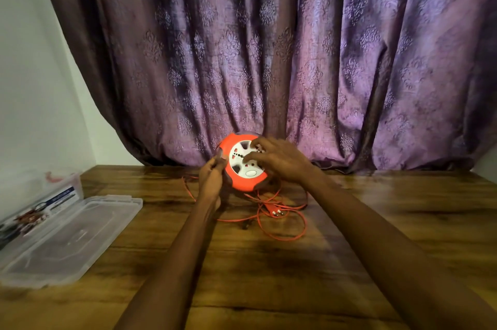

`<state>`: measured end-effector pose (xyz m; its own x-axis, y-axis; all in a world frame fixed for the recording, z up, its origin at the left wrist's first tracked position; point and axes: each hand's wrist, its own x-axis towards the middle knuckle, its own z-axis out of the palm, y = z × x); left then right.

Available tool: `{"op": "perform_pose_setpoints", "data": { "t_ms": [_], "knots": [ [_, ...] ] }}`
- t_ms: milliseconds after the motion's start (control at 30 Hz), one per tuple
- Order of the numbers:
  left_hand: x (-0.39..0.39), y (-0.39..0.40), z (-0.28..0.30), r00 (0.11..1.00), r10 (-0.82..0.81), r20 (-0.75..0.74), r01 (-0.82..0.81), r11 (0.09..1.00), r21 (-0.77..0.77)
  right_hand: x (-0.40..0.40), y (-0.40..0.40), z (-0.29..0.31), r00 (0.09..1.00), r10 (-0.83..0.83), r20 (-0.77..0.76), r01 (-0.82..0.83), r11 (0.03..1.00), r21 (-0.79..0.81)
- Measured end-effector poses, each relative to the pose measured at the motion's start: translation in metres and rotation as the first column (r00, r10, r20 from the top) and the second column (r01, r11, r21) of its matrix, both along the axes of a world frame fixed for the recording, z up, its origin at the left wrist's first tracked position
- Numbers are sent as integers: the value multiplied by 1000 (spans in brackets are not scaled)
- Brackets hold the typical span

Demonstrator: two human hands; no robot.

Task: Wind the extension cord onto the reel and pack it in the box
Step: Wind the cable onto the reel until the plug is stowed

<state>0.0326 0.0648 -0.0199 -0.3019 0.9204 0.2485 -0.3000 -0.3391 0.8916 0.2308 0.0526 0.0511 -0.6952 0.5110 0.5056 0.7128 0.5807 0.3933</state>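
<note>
The right hand's fingers (255, 153) were curled over the white hub of the reel (243, 162), their tips hooked into its cut-out openings. The left hand (211, 181) was at the reel's left edge, fingers closed in a pinch on the orange cord (282, 222) where it met the rim — though blur made the exact contact hard to read. The right hand (279, 161) covered the hub's right half.

The reel stood tilted on its edge at the far side of the wooden table (269, 276), close to the purple curtain (269, 47). It looked like a light, hollow plastic shell, stiff and rather smooth; the hub's openings seemed the natural purchase for turning, the rim the place to steady it. The cord was thin, limp and springy, lying in loose loops on the table just in front of the reel, with the two-pin plug (274, 211) among them. It would likely tangle or snag unless fed under slight tension through the fingers, and the plug end could whip about as the slack ran short.

The clear plastic box (40, 195) sat at the table's left edge, well apart from the reel, with its lid (67, 238) lying flat beside it — both light and somewhat flexible by the look of them. A printed label showed on the box, but its writing was too small and blurred to read. No brand could be made out on the reel.
</note>
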Motion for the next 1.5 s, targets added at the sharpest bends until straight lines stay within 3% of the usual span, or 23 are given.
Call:
{"op": "perform_pose_setpoints", "data": {
  "t_ms": [167, 333, 467, 567, 633, 733, 800, 867, 900, 967, 1033, 1100, 1133, 1200, 1267, 1367, 1500],
  "knots": [
    [-4, -8, 3, 994, -96, -50, 95, 995, -14, -6, -13, 7, 965, -78, 250, 59, 995, 81],
    [6, -11, 1, 991, -119, -56, 120, 993, 5, -11, -14, 8, 937, -151, 315, 131, 988, 85],
    [20, -13, 0, 992, -121, 17, 120, 991, 52, -14, -8, 7, 943, -287, 168, 286, 958, 30],
    [29, -14, 1, 995, -92, 43, 89, 993, 77, -19, -12, 2, 924, -373, -81, 368, 927, -66],
    [33, -13, -2, 996, -71, 50, 65, 992, 108, -24, -18, 1, 864, -421, -275, 386, 906, -173],
    [42, -14, -4, 998, 49, -43, -42, 988, 146, -36, -22, -4, 616, -550, -564, 302, 826, -475],
    [45, -13, -9, 986, 117, -119, -99, 984, 146, -43, -17, -6, 310, -632, -711, 3, 748, -664],
    [47, -13, -13, 971, 164, -176, -136, 977, 164, -47, -15, -10, -38, -702, -711, -423, 656, -625],
    [47, -14, -13, 963, 180, -201, -147, 974, 171, -48, -13, -13, -150, -729, -668, -543, 625, -560],
    [45, -12, -16, 967, 166, -193, -133, 976, 170, -47, -12, -19, -198, -730, -654, -590, 622, -515],
    [39, -9, -16, 982, 117, -147, -97, 986, 136, -42, -10, -24, -88, -682, -726, -540, 645, -540],
    [28, -2, -17, 996, 69, -61, -64, 995, 78, -33, -4, -27, 155, -593, -790, -373, 706, -602],
    [22, 0, -16, 999, 45, -26, -44, 998, 53, -26, -3, -27, 313, -545, -778, -199, 763, -615],
    [13, -5, -9, 999, 1, 39, -2, 1000, 29, -14, -2, -26, 641, -393, -659, 111, 897, -427],
    [4, -5, -5, 997, -55, 46, 55, 999, 3, -4, -1, -23, 889, -149, -432, 93, 985, -148],
    [-5, -2, -5, 993, -105, 50, 106, 994, -29, 1, -3, -12, 999, 10, -46, -9, 999, 31],
    [-7, -5, -3, 987, -156, 25, 158, 986, -61, -1, -8, 2, 959, -64, 277, 42, 996, 85]
  ]
}}
